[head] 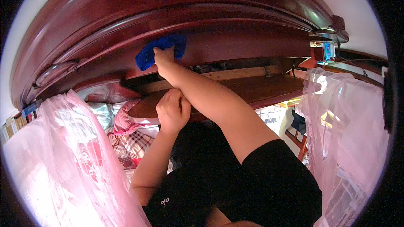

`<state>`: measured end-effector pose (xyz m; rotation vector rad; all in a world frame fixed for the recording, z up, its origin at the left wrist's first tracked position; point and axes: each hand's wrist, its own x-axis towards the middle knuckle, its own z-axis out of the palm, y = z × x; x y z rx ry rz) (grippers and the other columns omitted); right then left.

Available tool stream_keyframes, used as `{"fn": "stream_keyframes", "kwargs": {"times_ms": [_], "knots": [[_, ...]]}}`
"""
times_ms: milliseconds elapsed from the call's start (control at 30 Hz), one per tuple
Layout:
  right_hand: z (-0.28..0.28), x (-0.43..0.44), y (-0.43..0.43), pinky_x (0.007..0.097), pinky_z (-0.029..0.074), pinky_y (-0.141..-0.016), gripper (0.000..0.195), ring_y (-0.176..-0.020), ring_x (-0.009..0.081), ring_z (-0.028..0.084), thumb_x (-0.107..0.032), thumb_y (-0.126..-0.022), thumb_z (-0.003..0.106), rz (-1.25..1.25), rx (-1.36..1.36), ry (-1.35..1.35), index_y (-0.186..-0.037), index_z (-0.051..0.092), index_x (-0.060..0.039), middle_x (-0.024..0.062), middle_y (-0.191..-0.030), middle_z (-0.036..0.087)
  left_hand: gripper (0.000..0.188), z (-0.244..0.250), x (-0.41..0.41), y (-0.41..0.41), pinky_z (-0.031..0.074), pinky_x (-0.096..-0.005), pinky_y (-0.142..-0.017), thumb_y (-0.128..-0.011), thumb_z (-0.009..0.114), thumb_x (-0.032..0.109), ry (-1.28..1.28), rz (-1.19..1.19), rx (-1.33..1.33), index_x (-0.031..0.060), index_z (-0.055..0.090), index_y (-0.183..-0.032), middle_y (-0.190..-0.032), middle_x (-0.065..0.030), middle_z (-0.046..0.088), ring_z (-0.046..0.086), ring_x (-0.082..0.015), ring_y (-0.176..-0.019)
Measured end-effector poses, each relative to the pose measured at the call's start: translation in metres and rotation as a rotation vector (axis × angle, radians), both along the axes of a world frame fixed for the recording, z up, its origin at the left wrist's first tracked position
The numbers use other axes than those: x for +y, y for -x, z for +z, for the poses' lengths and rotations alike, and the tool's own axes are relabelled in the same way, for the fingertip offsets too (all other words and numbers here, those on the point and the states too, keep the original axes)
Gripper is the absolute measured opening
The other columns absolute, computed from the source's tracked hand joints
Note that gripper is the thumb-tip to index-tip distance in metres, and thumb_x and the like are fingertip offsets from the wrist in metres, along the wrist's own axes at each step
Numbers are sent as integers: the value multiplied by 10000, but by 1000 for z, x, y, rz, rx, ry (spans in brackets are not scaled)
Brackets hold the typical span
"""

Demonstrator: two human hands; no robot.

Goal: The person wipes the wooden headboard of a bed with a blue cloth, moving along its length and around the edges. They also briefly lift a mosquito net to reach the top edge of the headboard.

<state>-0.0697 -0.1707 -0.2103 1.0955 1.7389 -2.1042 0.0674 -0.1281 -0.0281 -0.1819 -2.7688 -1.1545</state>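
My right hand (164,56) holds a blue cloth (146,57) flat against the glossy dark-red wooden headboard (240,42). Part of the cloth spreads out beyond the fingers on both sides. Below and nearer to me, my left hand (173,108) is curled into a fist over a brown wooden board (262,86), close under my right forearm. Nothing shows inside that fist; its fingertips are hidden. Between the board and the headboard runs a dark open gap (233,66) with a paler wooden strip (243,73) along it.
Sheer pink curtains (91,151) (353,116) hang at both sides. Checked bedding (135,143) and a striped red pillow (126,116) lie at the left. A blue-and-white box (329,51) stands at the right end of the headboard, near dark cables (350,61).
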Motion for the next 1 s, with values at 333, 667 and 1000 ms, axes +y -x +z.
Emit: {"fn": "stream_keyframes", "kwargs": {"times_ms": [333, 667, 1000], "knots": [[106, 169, 21, 388, 514, -820, 287, -950, 263, 546, -61, -840, 521, -472, -150, 637, -1100, 425, 14, 152, -1065, 504, 54, 2, -5, 0, 456, -351, -532, -724, 599, 125, 22, -32, 92, 82, 566, -726, -619, -75, 567, 564, -251, -546], [182, 255, -1, 463, 411, -966, 356, -1131, 323, 474, -45, -864, 487, -448, 160, 611, -1207, 415, 21, 170, -1237, 469, 68, -9, -12, 44, 461, -364, -486, -758, 582, 184, 118, -2, 29, 122, 569, -735, -588, -81, 581, 577, -249, -514], [225, 226, -40, 446, 382, -986, 391, -1123, 318, 471, -86, -803, 573, -231, 108, 504, -1170, 477, 7, 147, -1227, 485, 107, -15, -16, 72, 473, -375, -476, -764, 582, 213, 166, 19, 12, 107, 581, -778, -617, -95, 595, 588, -256, -537]]}}
